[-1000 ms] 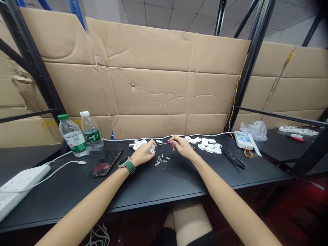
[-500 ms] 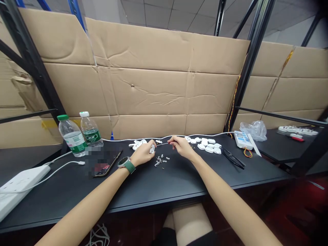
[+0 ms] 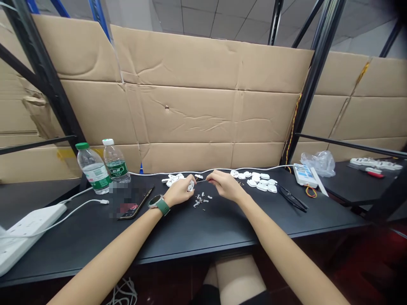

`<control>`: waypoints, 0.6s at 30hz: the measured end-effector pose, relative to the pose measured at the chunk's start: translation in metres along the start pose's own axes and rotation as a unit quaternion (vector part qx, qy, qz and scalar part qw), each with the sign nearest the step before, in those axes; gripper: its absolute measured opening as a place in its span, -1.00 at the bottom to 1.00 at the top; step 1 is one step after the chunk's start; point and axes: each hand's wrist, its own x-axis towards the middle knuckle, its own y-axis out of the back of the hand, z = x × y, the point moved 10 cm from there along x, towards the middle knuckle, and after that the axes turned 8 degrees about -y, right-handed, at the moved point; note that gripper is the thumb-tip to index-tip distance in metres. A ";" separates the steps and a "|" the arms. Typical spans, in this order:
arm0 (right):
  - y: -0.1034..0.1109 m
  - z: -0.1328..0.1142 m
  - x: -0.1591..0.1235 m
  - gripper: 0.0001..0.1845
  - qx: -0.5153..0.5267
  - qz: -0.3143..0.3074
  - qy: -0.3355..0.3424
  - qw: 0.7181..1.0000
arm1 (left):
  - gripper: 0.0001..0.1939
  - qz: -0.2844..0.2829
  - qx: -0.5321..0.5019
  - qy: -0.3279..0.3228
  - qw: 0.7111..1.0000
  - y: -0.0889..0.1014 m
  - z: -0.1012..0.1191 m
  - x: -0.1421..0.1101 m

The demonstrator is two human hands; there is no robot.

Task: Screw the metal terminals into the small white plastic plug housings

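My left hand (image 3: pixel 178 193) is closed around a small white plastic housing (image 3: pixel 190 185), with the holed face turned right. Pinched in my right hand (image 3: pixel 225 184) is a thin screwdriver (image 3: pixel 202 181), its slim shaft pointing left at the housing. Whether the tip touches the housing is too small to tell, and the fingers hide most of the handle. Beneath the hands lie several small grey-white parts (image 3: pixel 201 200) on the black table (image 3: pixel 203 231). A pile of white plastic pieces (image 3: pixel 171 179) sits just behind my left hand. Several white rounded housings (image 3: pixel 262 186) are right of my right hand.
Two water bottles (image 3: pixel 95 171), a phone (image 3: pixel 136 205) and a white power strip (image 3: pixel 30 233) occupy the left side. To the right are black-framed glasses (image 3: pixel 291 198), a white boxed device (image 3: pixel 305 176) and a clear plastic bag (image 3: pixel 319 163). Cardboard (image 3: pixel 190 114) walls the back.
My right hand has come slightly left, so less of the screwdriver shaft shows between the hands. My left hand keeps hold of the housing. The whole view has shifted a little.
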 end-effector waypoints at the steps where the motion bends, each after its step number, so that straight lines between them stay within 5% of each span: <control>1: 0.001 -0.004 0.000 -0.80 -0.010 0.001 0.006 1.000 | -0.73 0.003 0.003 -0.002 1.000 0.001 0.000 0.000; 11: -0.006 -0.026 0.000 -0.77 -0.147 -0.014 0.055 0.988 | -0.72 0.005 -0.002 -0.018 1.000 0.004 0.003 0.001; 18: -0.009 -0.026 0.000 -0.75 -0.137 -0.009 0.079 0.987 | -0.73 -0.002 -0.006 -0.028 1.000 0.005 0.002 -0.001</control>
